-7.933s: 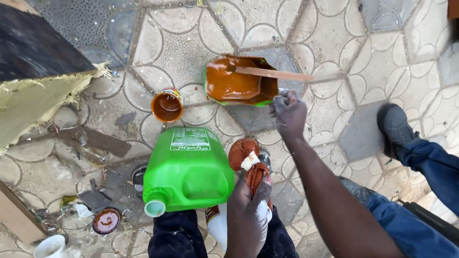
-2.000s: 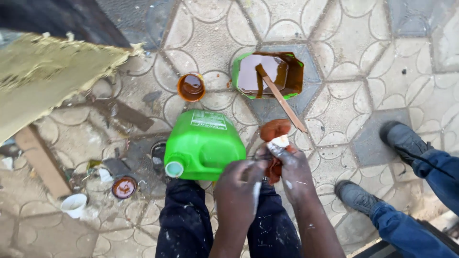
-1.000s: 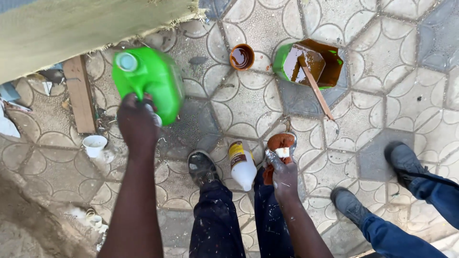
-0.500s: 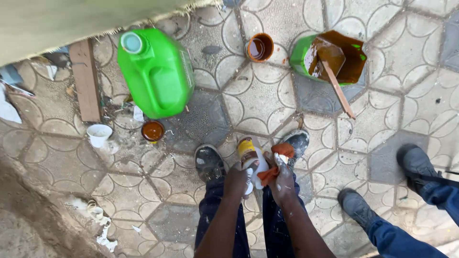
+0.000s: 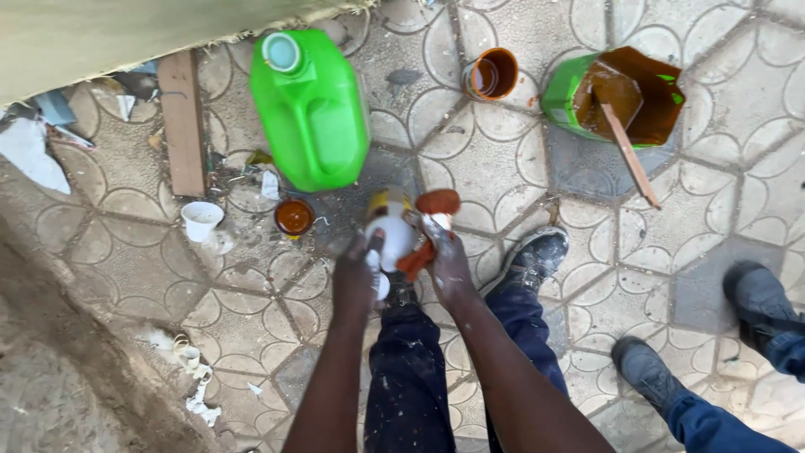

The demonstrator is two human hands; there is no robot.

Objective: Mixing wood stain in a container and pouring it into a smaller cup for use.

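My left hand (image 5: 356,281) grips a white plastic bottle (image 5: 391,235) with a yellow band, held at its lower end over my knees. My right hand (image 5: 449,260) holds an orange-brown stained rag (image 5: 432,210) pressed against the bottle's upper side. Both hands meet just above my dark, paint-flecked trousers (image 5: 411,377). A large green jerrycan (image 5: 309,107) lies on the paving beyond my hands. At the far right stands a cut-open green container (image 5: 625,96) of brown liquid with a wooden stick (image 5: 631,155) leaning in it.
A small round tin (image 5: 493,74) of brown liquid sits next to the green container. A little brown-filled lid (image 5: 294,216) and a white cup (image 5: 202,221) lie left of my hands, by a wooden plank (image 5: 182,117). Another person's shoes (image 5: 759,306) and blue trousers stand at the right.
My left hand set the green jerrycan down on the paving and came back to the white bottle. Both hands now hold bottle and rag together, and the view has tilted down.
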